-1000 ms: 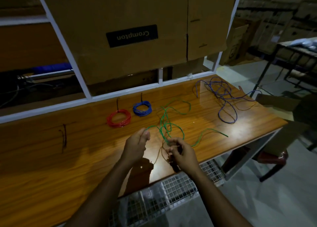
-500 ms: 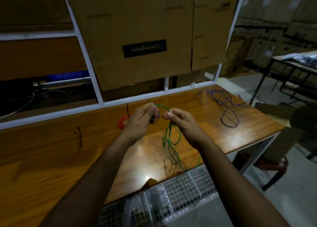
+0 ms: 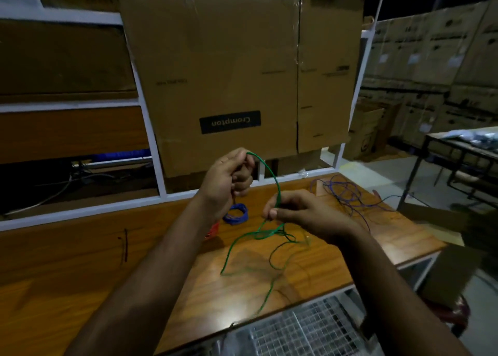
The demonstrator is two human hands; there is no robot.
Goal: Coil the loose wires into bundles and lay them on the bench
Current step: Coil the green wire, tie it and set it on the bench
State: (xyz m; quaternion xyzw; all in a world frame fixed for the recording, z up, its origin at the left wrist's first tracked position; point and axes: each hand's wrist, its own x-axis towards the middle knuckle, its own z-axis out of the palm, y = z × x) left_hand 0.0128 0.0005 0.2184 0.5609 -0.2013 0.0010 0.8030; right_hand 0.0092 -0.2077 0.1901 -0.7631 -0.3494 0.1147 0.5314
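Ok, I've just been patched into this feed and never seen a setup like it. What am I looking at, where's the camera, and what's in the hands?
There is no machine here: a person works with two bare hands. The one picture comes from a camera worn on the person's head, looking forward and down, so the forearms come in from the bottom.

The left hand is raised and grips one end of a green wire. The wire arcs over to the right hand, which pinches it lower down. The rest trails loose onto the wooden bench.

On the bench lie a finished blue bundle, a red bundle mostly hidden behind the left forearm, and a loose tangle of purple wire at the far right. A short dark piece lies to the left; I cannot tell what it is. A cardboard box stands behind.
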